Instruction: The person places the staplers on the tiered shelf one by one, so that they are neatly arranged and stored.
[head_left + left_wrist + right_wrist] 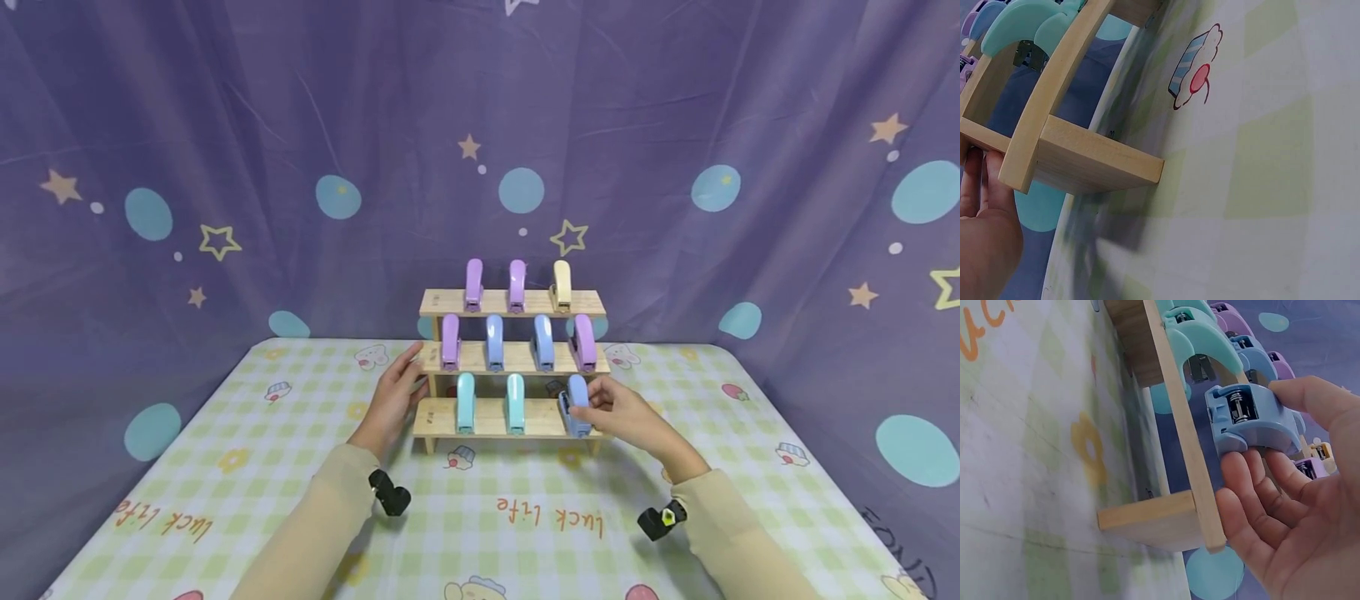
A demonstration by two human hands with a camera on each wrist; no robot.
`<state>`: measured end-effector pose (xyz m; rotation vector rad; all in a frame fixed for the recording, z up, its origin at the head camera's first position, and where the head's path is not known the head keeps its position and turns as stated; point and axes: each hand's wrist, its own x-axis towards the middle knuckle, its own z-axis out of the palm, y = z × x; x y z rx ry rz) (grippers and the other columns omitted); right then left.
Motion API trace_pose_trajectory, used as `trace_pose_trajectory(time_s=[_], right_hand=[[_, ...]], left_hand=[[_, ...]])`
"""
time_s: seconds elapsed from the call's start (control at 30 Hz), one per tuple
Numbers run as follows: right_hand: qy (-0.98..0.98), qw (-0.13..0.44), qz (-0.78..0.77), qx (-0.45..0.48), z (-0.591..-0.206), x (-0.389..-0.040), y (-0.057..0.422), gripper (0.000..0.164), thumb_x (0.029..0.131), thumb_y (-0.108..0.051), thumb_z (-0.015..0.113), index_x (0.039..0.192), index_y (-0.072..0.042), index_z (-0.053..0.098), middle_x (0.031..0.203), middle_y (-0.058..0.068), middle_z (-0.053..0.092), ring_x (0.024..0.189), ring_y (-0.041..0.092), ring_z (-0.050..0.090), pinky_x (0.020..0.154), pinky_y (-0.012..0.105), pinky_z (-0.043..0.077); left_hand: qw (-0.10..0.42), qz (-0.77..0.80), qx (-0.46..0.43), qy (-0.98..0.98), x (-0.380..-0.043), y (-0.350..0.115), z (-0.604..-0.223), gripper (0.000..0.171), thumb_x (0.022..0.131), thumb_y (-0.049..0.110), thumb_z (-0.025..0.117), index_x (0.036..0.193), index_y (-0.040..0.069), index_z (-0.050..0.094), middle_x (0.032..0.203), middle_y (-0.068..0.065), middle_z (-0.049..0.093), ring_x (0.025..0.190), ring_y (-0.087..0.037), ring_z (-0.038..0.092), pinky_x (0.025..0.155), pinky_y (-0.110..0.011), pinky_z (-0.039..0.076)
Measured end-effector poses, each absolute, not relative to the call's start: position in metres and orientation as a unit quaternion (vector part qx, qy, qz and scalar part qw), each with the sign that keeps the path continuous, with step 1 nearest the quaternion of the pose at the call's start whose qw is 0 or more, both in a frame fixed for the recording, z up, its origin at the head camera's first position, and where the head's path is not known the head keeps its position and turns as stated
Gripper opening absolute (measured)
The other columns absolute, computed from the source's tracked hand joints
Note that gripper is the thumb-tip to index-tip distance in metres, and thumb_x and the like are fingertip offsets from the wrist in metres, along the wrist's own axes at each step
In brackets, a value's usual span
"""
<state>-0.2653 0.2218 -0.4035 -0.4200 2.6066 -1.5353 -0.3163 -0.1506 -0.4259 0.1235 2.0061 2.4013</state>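
My right hand (626, 414) pinches a blue stapler (578, 406) at the right end of the lowest shelf (490, 418), thumb on one side and fingers on the other. In the right wrist view, the blue stapler (1257, 419) is tilted, its spring showing, close over the board. Two mint-green staplers (466, 403) stand to its left on the same shelf. My left hand (390, 402) is at the left end of the wooden three-step stand (510, 302), with nearly straight fingers (999, 181) touching its side behind the lowest board.
On the middle shelf (517, 357) stand two purple and two blue staplers (494, 343). The top shelf holds two purple staplers (517, 286) and a cream one (561, 286). A checked cloth (465, 550) covers the table; a purple curtain (420, 100) hangs behind.
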Motion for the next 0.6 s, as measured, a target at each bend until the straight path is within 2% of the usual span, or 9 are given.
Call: trace_pose_trajectory(time_s=[0.23, 0.6], right_hand=[[0.861, 0.024, -0.490, -0.132, -0.407, -0.267, 0.215, 0.037, 0.089, -0.031, 0.078, 0.105, -0.005, 0.057, 0.094, 0.008, 0.061, 0.083, 0.021, 0.058, 0.069, 0.030, 0.053], [0.868, 0.022, -0.485, -0.108, -0.414, -0.268, 0.210, 0.041, 0.089, -0.038, 0.077, 0.105, -0.007, 0.057, 0.094, 0.007, 0.061, 0.085, 0.022, 0.056, 0.073, 0.034, 0.051]], left_hand=[[0.000, 0.762, 0.034, 0.647, -0.315, -0.151, -0.425, 0.051, 0.109, 0.028, 0.046, 0.157, 0.022, 0.034, 0.151, -0.010, 0.040, 0.134, -0.027, 0.043, 0.114, -0.035, 0.040], [-0.007, 0.757, 0.034, 0.652, -0.313, -0.149, -0.425, 0.052, 0.109, 0.026, 0.045, 0.158, 0.017, 0.033, 0.148, -0.010, 0.044, 0.132, -0.026, 0.045, 0.112, -0.035, 0.042]])
